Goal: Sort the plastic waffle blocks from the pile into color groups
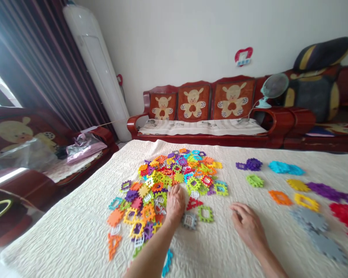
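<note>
A heap of colourful plastic interlocking building pieces (158,179) spreads over the cloth-covered table. At its right edge my left hand (175,202) reaches in, fingers curled down among the pieces. A bit of white shows by its fingertips, but what they pinch is hidden. Just right of this hand lie a red triangular piece (193,203), a grey window piece (189,221) and a green square frame (205,214). My right hand (249,226) hovers low over or rests on the cloth, fingers loosely apart and holding nothing visible. It lies between the heap and the sorted pieces.
Colour groups lie on the right: purple pieces (253,164), blue pieces (285,168), a green piece (255,180), an orange frame (280,197), a yellow frame (306,202), grey pieces (311,219) and red pieces (346,216). Behind the table (84,216) stands a wooden sofa (278,125) with a fan (274,87).
</note>
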Tool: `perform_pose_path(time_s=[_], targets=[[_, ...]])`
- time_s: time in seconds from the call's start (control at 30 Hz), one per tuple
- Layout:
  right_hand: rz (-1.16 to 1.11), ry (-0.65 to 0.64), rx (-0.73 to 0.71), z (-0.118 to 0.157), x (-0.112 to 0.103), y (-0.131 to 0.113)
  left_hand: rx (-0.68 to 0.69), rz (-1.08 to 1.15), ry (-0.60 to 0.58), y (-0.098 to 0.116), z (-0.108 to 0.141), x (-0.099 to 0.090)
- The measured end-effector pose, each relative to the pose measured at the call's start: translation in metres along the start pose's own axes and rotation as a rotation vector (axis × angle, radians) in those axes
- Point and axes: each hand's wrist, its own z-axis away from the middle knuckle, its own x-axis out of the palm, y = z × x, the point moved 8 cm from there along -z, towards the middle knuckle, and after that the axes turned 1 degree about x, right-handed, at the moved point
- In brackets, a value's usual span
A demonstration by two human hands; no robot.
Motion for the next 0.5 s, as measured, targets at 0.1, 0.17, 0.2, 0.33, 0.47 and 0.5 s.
perform_pose_path(time_s=[0.1, 0.17, 0.2, 0.33, 0.47, 0.5], targets=[[-0.001, -0.005, -0.007, -0.0001, 0.0008, 0.0004, -0.002, 0.002, 0.006, 0.0004, -0.0001, -0.0005], [-0.002, -0.007, -0.003, 0.0002, 0.0012, 0.0013, -0.003, 0.006, 0.008, 0.0011, 0.0001, -0.0011], [-0.003, -0.007, 0.001, 0.0004, 0.0013, 0.0019, -0.002, 0.008, 0.008, 0.0015, 0.0002, -0.0014], [-0.013, -0.004, 0.017, 0.0006, 0.0011, 0.0036, -0.004, 0.011, 0.007, 0.0020, 0.0002, -0.0024], [-0.031, -0.011, 0.033, 0.0008, 0.0021, 0.0047, -0.008, 0.002, 0.002, 0.0012, -0.0003, -0.0024], [-0.036, -0.009, 0.033, 0.0010, 0.0020, 0.0045, -0.007, 0.000, 0.000, 0.0009, -0.0004, -0.0020]])
